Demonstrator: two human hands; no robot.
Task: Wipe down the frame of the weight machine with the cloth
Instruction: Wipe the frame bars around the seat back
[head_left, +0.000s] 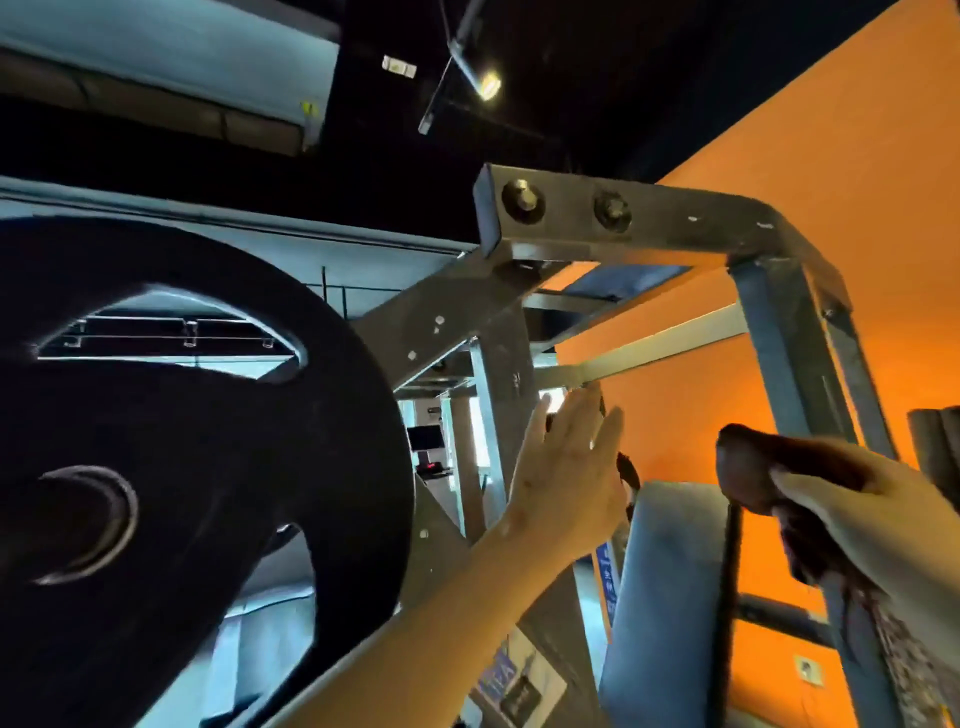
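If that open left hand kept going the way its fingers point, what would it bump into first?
Most likely the pale crossbar, right above the left hand. Depth is unclear, so the hand might pass in front of it.

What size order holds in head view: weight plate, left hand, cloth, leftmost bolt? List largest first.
weight plate, nearest the camera
left hand and cloth: too alike to rank; right hand covers part of it
leftmost bolt

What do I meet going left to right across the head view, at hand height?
Black weight plate → left hand, fingers straight → grey pad → dark cloth, gripped by the right hand.
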